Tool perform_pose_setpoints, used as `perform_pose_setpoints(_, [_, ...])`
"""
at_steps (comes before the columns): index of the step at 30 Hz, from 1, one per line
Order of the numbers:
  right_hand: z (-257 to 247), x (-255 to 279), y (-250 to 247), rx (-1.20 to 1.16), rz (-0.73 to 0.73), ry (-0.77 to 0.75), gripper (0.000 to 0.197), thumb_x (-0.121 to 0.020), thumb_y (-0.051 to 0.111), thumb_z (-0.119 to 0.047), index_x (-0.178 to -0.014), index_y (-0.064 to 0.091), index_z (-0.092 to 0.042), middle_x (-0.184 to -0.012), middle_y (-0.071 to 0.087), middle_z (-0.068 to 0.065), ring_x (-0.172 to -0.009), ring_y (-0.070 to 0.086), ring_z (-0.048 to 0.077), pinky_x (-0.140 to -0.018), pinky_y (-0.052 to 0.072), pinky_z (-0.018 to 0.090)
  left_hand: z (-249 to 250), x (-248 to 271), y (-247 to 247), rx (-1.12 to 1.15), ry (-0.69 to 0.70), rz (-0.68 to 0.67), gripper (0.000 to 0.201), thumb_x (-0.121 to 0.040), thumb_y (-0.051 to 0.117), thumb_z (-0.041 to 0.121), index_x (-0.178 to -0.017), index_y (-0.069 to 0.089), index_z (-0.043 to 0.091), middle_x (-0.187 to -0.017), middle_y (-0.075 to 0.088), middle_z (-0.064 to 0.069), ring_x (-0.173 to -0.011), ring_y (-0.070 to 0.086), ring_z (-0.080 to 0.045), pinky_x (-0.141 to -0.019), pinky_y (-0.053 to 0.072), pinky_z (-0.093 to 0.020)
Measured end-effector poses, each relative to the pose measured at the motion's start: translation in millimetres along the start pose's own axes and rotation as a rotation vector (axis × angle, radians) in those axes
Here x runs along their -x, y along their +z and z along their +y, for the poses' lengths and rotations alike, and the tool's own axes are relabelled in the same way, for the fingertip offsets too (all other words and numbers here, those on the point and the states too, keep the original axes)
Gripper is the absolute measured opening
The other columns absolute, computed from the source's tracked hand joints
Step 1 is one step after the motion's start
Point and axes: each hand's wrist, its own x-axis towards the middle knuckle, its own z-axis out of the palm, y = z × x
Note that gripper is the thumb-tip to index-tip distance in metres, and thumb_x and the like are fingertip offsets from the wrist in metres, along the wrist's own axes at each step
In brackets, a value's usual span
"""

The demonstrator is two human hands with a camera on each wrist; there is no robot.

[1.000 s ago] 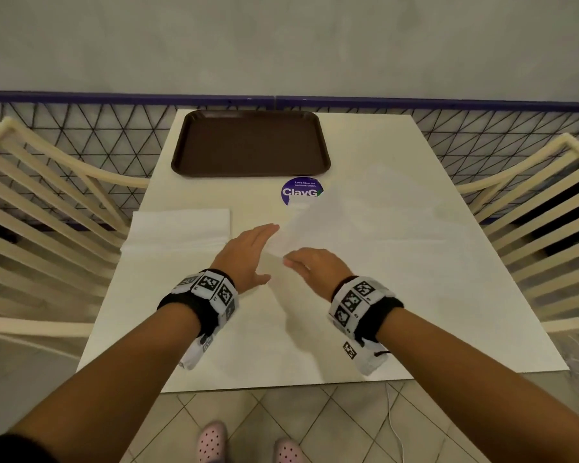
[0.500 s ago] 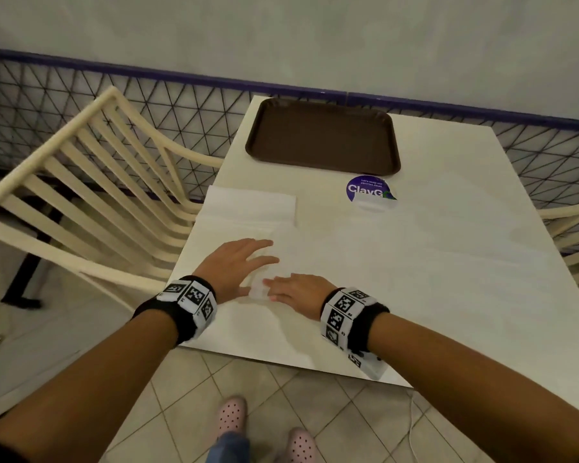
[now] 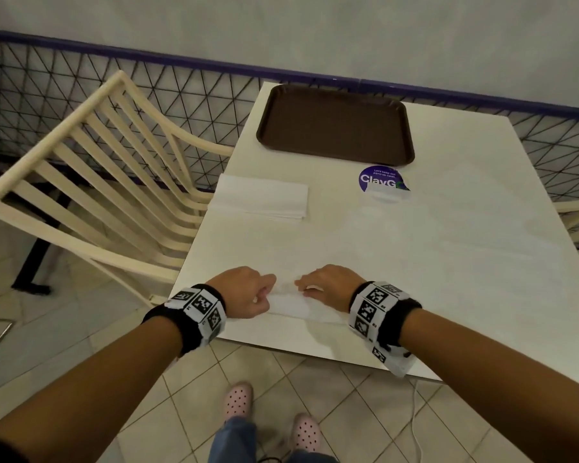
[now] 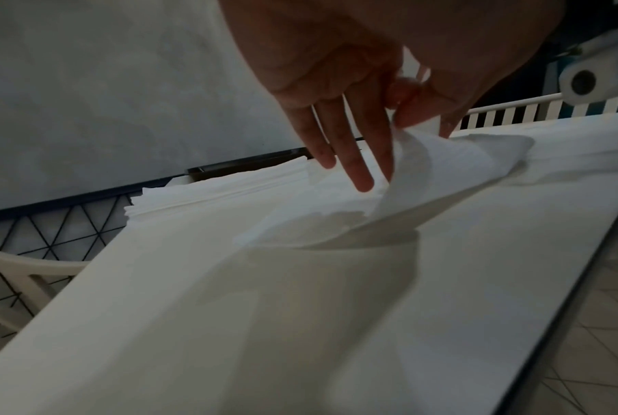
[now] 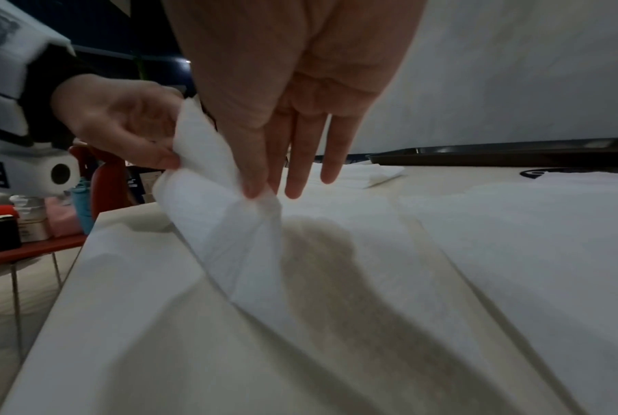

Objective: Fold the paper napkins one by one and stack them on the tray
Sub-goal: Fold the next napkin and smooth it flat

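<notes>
Near tabletop edge: first napkin fold just starting

At the near edge of the tabletop (image 3: 448, 262), both hands pinch one spread napkin (image 3: 291, 304) along its close edge and lift it. Left hand (image 3: 244, 292): thumb and index finger nip the paper, the other fingers (image 4: 357, 168) straight and hanging loose, clear of the sheet. Right hand (image 3: 328, 287): same nip, thumb side grasping the napkin's raised edge, remaining fingers (image 5: 300, 168) extended downward, touching nothing I can confirm. The rest of the napkin lies flat on the tabletop, hard to separate from the pale surface.

Step, as I read it: start of the first fold, near edge picked up. Nothing on the tray (image 3: 335, 125) yet; it sits at the far side, well apart. A stack of unfolded napkins (image 3: 261, 198) waits on the left, between hands and tray.

Next move likely calls for carrying the lifted edge away from the body, matching it to the far edge, then pressing a crease. Thin paper, so the two pinches should travel evenly or it skews
</notes>
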Motion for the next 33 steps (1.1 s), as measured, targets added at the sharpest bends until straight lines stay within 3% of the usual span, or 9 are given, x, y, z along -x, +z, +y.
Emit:
perform_pose_setpoints(2, [4,2,0,-0.008,0.035,0.015,0.031,-0.099,0.042,-0.024,-0.124,0.058,-0.016,-0.132,0.059,0.002,-0.121,0.052,0.023,-0.100,0.042,0.037,3,1,-2,0.085,-0.057,-0.004,0.027,-0.085,0.052,0.040,-0.090,0.036,0.019,-0.090,0.062,-0.006,-0.071,0.051,-0.021,-0.062,0.037,-0.024])
perform_pose_setpoints(4, [8,4,-2,-0.045,0.095,0.047,0.031,-0.099,0.042,-0.024,-0.124,0.058,-0.016,-0.130,0.060,0.004,-0.121,0.053,0.024,-0.100,0.042,0.038,4,0,-4,0.201,-0.135,-0.010,0.044,-0.082,0.064,0.041,-0.109,0.038,0.019,-0.103,0.061,-0.003,-0.080,0.055,-0.020,-0.074,0.044,-0.027])
perform_pose_setpoints(8, [21,10,-14,-0.136,0.266,0.088,0.028,-0.098,0.045,-0.022,-0.119,0.061,-0.013,-0.121,0.065,0.007,-0.112,0.059,0.027,-0.096,0.044,0.038,0,-7,-3,0.158,-0.236,-0.071,0.066,-0.084,0.063,0.043,-0.137,0.034,0.018,-0.133,0.048,0.000,-0.120,0.047,-0.021,-0.101,0.036,-0.028])
perform_pose_setpoints(11, [29,20,-25,-0.226,0.397,0.099,0.023,-0.096,0.050,-0.017,-0.110,0.065,-0.007,-0.111,0.070,0.008,-0.103,0.063,0.027,-0.092,0.047,0.037,-10,-12,5,0.080,-0.247,-0.050,0.050,-0.090,0.056,0.038,-0.131,0.047,0.011,-0.136,0.045,-0.001,-0.121,0.044,-0.020,-0.101,0.034,-0.027])
perform_pose_setpoints(15, [36,26,-42,-0.260,0.483,0.168,0.020,-0.094,0.053,-0.013,-0.105,0.066,-0.004,-0.103,0.071,0.010,-0.092,0.063,0.029,-0.083,0.046,0.031,-14,-12,-8,0.198,-0.342,0.138,0.032,-0.090,0.058,0.025,-0.115,0.058,0.006,-0.119,0.058,-0.010,-0.109,0.053,-0.026,-0.091,0.039,-0.030])
perform_pose_setpoints(19, [35,16,-60,-0.457,0.567,0.194,0.020,-0.089,0.049,0.005,-0.099,0.067,0.001,-0.092,0.064,0.013,-0.077,0.057,0.024,-0.061,0.042,0.007,-18,-2,-40,0.319,-0.391,0.408,0.006,-0.086,0.061,0.013,-0.089,0.058,0.011,-0.107,0.067,-0.011,-0.098,0.059,-0.029,-0.081,0.046,-0.033])
perform_pose_setpoints(22, [28,4,-75,-0.512,0.622,0.203,0.027,-0.089,0.042,0.009,-0.099,0.066,0.001,-0.103,0.068,0.018,-0.095,0.064,0.031,-0.079,0.052,0.026,-20,8,-62,0.318,-0.431,0.561,0.004,-0.086,0.061,0.009,-0.086,0.057,0.010,-0.099,0.067,-0.013,-0.088,0.057,-0.028,-0.070,0.040,-0.029])
perform_pose_setpoints(27, [11,-1,-93,-0.555,0.708,0.088,0.012,-0.086,0.061,-0.001,-0.096,0.066,0.002,-0.102,0.070,0.018,-0.097,0.065,0.030,-0.086,0.048,0.030,-23,27,-76,0.354,-0.404,0.771,0.011,-0.084,0.062,0.002,-0.095,0.062,0.001,-0.100,0.066,-0.010,-0.087,0.055,-0.021,-0.080,0.039,-0.024])
perform_pose_setpoints(33, [-1,4,-70,-0.472,0.479,0.021,0.018,-0.088,0.062,-0.008,-0.101,0.071,-0.001,-0.103,0.071,0.013,-0.086,0.055,0.014,-0.062,0.033,-0.006,-24,49,-42,0.191,-0.304,0.709,0.015,-0.082,0.067,0.007,-0.096,0.072,0.009,-0.101,0.062,-0.011,-0.102,0.055,-0.023,-0.093,0.042,-0.029])
